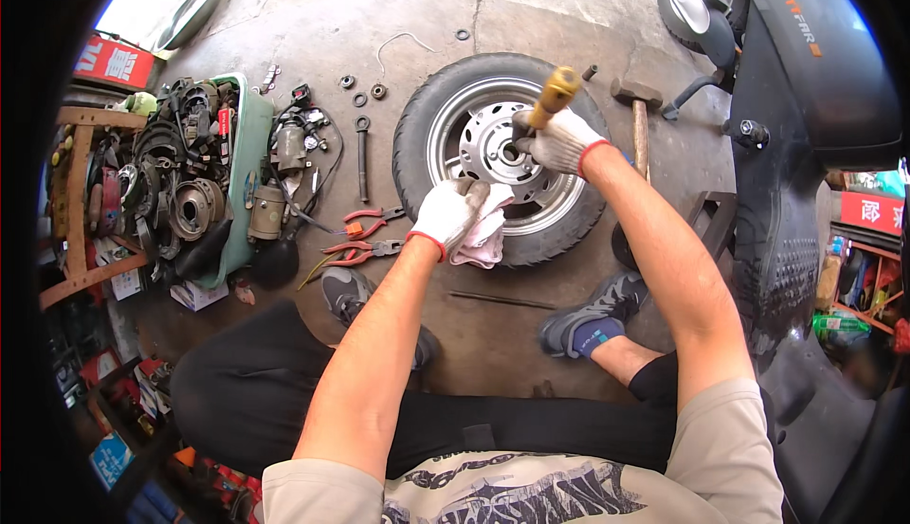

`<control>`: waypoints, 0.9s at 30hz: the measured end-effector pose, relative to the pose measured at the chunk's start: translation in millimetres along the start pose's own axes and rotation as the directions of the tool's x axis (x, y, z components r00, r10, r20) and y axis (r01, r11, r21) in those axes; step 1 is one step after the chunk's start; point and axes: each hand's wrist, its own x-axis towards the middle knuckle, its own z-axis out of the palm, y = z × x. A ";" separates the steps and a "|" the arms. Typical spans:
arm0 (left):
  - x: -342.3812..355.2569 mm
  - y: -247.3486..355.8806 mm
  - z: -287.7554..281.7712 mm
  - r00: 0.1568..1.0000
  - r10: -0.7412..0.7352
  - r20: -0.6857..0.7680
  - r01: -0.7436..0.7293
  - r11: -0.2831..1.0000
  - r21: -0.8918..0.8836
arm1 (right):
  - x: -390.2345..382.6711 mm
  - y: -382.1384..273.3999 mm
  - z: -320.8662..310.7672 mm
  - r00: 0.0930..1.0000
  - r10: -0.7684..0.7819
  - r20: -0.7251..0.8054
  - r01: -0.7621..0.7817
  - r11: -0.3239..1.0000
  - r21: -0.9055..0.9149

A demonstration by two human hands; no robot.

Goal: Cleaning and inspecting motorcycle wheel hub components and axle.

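Note:
A wheel with a black tire [414, 159] and a silver rim lies flat on the floor in front of me. My right hand [559, 140], in a white glove with a red cuff, is closed around a screwdriver with a yellow handle [555, 93]. Its handle points up and away, and its tip is hidden by the hand near the wheel hub [502, 140]. Over the near left part of the rim, my gloved left hand [448, 209] grips a crumpled pale pink rag [483, 235].
Left of the wheel lie two red-handled pliers [365, 252], a long axle bolt [362, 159] and several small rings. A green bin [248, 173] of used parts stands farther left. A hammer [640, 117] lies to the right, beside a dark scooter [796, 98]. A thin rod [502, 298] lies between my shoes.

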 end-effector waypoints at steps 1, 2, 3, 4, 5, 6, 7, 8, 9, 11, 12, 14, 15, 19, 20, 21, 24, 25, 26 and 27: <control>1.0 -5.9 2.3 1.000 0.004 -0.010 -0.004 1.000 0.002 | -8.9 6.6 2.7 0.996 0.003 -0.091 0.007 0.994 0.106; 0.9 -10.2 3.7 0.993 -0.046 -0.106 0.028 0.985 -0.170 | -19.5 6.7 2.3 0.987 0.056 -0.152 -0.027 0.983 0.184; 0.6 -14.4 4.9 0.975 -0.110 -0.191 0.039 0.940 -0.339 | -26.3 3.8 5.6 0.966 0.193 -0.174 -0.110 0.910 0.399; -4.0 -11.4 6.4 0.940 -0.174 -0.294 0.006 0.868 -0.497 | -34.0 -1.7 6.7 0.950 0.291 -0.112 -0.157 0.756 0.635; -1.1 -14.8 8.4 0.897 -0.294 -0.331 -0.021 0.718 -0.696 | -41.1 -8.2 8.9 0.931 0.365 -0.025 -0.189 0.539 0.821; -3.1 -16.1 7.4 0.878 -0.358 -0.319 -0.037 0.612 -0.790 | -45.8 -17.8 15.2 0.926 0.373 -0.053 -0.143 0.479 0.866; -2.9 -6.7 10.5 0.867 -0.410 -0.284 -0.057 0.485 -0.873 | -53.4 -20.7 24.3 0.929 0.365 -0.063 -0.091 0.390 0.916; -5.5 3.1 14.8 0.885 -0.391 -0.250 -0.064 0.430 -0.900 | -58.6 -31.2 33.4 0.929 0.367 -0.049 -0.077 0.319 0.944; -8.7 11.8 17.7 0.903 -0.371 -0.217 -0.069 0.375 -0.925 | -61.6 -42.8 47.1 0.921 0.381 -0.080 -0.029 0.272 0.962; -5.6 15.6 39.7 0.877 -0.219 -0.427 -0.130 0.748 -0.651 | -63.6 -61.5 77.2 0.911 0.406 -0.069 -0.044 0.263 0.964; -13.5 26.0 36.4 0.914 -0.234 -0.331 -0.032 0.773 -0.634 | -66.3 -64.1 90.0 0.892 0.448 -0.061 -0.068 0.265 0.962; -24.2 26.6 26.8 0.935 -0.250 -0.252 0.055 0.804 -0.592 | -74.7 -71.1 85.7 0.911 0.410 0.045 -0.115 0.149 0.982; -19.6 11.1 32.6 0.927 -0.199 -0.318 -0.001 0.847 -0.532 | -79.3 -69.3 82.7 0.918 0.389 0.080 -0.131 0.106 0.986; -14.5 -4.3 3.1 0.887 -0.147 -0.437 0.067 0.979 -0.192 | -107.2 -28.1 39.7 0.926 0.322 0.198 -0.258 0.155 0.954; -11.2 3.9 -0.7 0.865 -0.252 -0.434 0.052 0.905 -0.423 | -114.0 -19.6 27.7 0.916 0.356 0.184 -0.305 0.323 0.896; -7.5 10.0 -10.1 0.830 -0.163 -0.533 0.108 0.985 -0.133 | -120.5 -10.2 19.1 0.906 0.390 0.165 -0.351 0.476 0.806; 13.0 49.6 -19.9 0.790 -0.073 -0.608 0.075 0.997 -0.022 | -138.4 9.7 3.7 0.896 0.414 0.162 -0.396 0.577 0.714; 23.3 57.3 -24.9 0.766 -0.003 -0.643 0.005 1.000 0.001 | -141.0 10.1 -4.3 0.886 0.424 0.187 -0.431 0.604 0.671; 31.1 64.8 -26.7 0.737 0.032 -0.675 -0.042 0.999 0.002 | -142.7 12.1 -10.0 0.890 0.414 0.190 -0.432 0.633 0.643; 37.5 72.0 -26.1 0.707 0.065 -0.704 -0.089 0.996 0.003 | -145.1 11.9 -14.8 0.890 0.416 0.186 -0.429 0.627 0.650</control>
